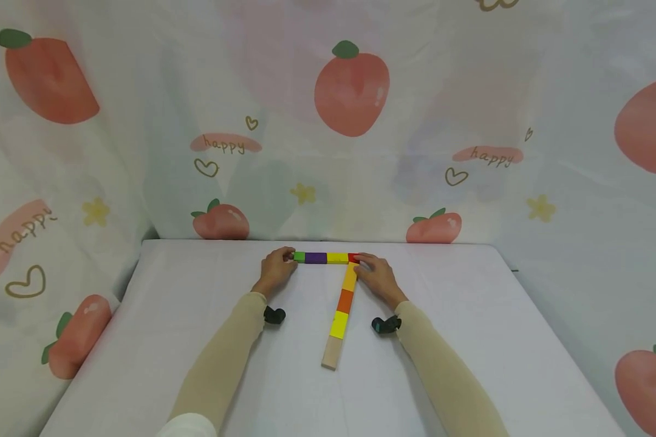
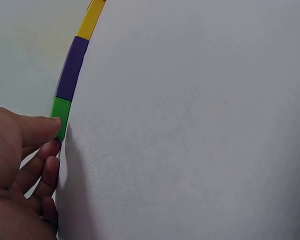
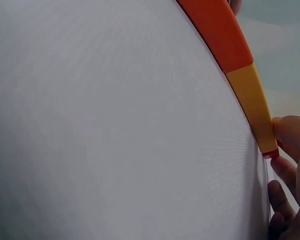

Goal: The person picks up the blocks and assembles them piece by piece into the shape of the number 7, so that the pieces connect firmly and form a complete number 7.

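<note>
Along the far part of the table runs a row of blocks: green (image 1: pixel 299 257), purple (image 1: pixel 315 258), yellow (image 1: pixel 337 258) and red (image 1: pixel 353 257). My left hand (image 1: pixel 275 270) holds the green block at the row's left end; in the left wrist view its thumb (image 2: pixel 42 129) lies on the block. At the other end my right hand (image 1: pixel 379 277) grips the red block, mostly hidden in the right wrist view. Its thumb (image 3: pixel 289 127) is beside the amber block (image 1: pixel 350 277). From there a slanted line comes toward me: amber, orange (image 1: pixel 345 301), yellow (image 1: pixel 338 325) and plain wood (image 1: pixel 331 353).
The blocks lie on a white-covered table (image 1: pixel 443 376). A fruit-patterned cloth (image 1: pixel 355 176) hangs behind it, close beyond the far row. Dark wrist cameras (image 1: pixel 386 325) hang inward from both sleeves, either side of the slanted line.
</note>
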A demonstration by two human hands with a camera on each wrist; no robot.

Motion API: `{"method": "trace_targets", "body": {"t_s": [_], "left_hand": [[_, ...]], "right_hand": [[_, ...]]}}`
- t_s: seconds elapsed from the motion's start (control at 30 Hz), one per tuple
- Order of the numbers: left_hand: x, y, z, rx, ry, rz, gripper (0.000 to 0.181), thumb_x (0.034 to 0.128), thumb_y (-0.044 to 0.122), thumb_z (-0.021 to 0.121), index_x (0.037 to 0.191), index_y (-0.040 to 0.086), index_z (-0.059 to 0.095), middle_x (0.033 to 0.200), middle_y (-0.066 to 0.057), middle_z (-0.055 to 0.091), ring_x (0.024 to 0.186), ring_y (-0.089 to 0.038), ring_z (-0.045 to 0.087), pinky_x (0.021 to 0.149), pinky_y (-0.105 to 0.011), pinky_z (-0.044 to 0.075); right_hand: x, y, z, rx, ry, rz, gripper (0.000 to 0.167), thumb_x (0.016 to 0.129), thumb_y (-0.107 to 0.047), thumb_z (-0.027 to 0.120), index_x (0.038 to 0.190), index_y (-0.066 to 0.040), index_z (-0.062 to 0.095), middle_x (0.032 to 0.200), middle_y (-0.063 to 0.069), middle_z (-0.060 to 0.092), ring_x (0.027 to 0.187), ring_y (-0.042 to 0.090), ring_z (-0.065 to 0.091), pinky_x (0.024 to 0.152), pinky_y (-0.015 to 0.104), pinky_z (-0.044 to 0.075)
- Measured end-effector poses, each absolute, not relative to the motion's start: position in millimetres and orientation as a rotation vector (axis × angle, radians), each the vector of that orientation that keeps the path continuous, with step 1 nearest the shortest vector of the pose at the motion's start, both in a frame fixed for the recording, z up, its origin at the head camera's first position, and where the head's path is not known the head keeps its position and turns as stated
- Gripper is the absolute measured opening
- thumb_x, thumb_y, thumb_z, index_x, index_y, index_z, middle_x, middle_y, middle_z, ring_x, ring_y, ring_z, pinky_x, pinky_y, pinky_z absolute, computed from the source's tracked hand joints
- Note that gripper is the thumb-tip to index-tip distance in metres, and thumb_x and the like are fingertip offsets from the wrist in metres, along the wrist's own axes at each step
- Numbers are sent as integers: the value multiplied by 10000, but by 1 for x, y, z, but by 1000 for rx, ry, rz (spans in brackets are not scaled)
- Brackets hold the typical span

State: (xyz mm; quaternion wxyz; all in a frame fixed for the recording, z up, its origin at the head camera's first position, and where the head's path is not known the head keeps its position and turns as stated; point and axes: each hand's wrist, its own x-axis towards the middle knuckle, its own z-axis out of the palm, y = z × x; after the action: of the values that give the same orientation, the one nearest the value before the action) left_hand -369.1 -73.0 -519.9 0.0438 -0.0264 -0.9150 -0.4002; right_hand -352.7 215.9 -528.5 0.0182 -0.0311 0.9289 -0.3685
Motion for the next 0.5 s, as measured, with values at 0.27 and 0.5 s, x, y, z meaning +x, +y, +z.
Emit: {"method": "trace_targets", "body": {"t_s": [0.27,0.5], "left_hand": [[-363,-72,-520,-107,-2769,-1328,385,887,108,688,1261,43,624,1119,-115,689,1107,-280,619,1014,-443,430],[-361,-72,-516,-119,-2761,-1441,375,913,104,658,1277,32,605,1147,-139,671,1120,-289,603,1002,-419,473]], "right_hand": [[-348,219,-529,-65,2858,-1157,468,977,-374,581,1427,-257,521,1526,69,444,1422,344,331,1181,578,251],[-348,227,-524,-36,2757,-1317,544,988,-439,541,1491,-274,416,1515,73,440,1379,307,387,1163,525,326]]}}
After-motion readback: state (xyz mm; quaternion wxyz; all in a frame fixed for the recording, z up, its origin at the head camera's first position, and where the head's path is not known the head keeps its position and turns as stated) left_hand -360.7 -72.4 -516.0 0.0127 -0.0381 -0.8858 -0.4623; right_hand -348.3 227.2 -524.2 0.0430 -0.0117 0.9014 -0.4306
